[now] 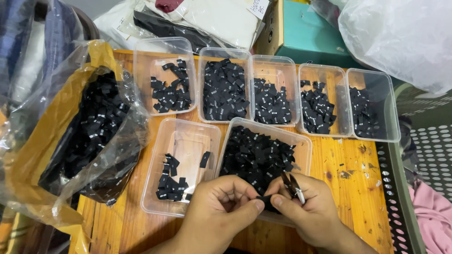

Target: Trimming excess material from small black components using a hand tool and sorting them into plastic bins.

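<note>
My left hand [221, 204] and my right hand [301, 207] meet at the table's near edge, both pinching one small black fabric label [264, 201] between their fingertips. A small pair of thread snips [293, 186] also rests in my right hand, blades pointing up. Just beyond the hands stands a clear plastic tub [305, 146] heaped with black labels. Left of it, another clear tub [188, 136] holds only a few labels at its near end.
Several more clear tubs [372, 77] of black labels line the back of the wooden table [351, 188]. A large plastic bag [94, 136] of labels lies at left. A teal box [310, 33] and bagged cloth sit behind. Perforated metal [435, 146] lies at right.
</note>
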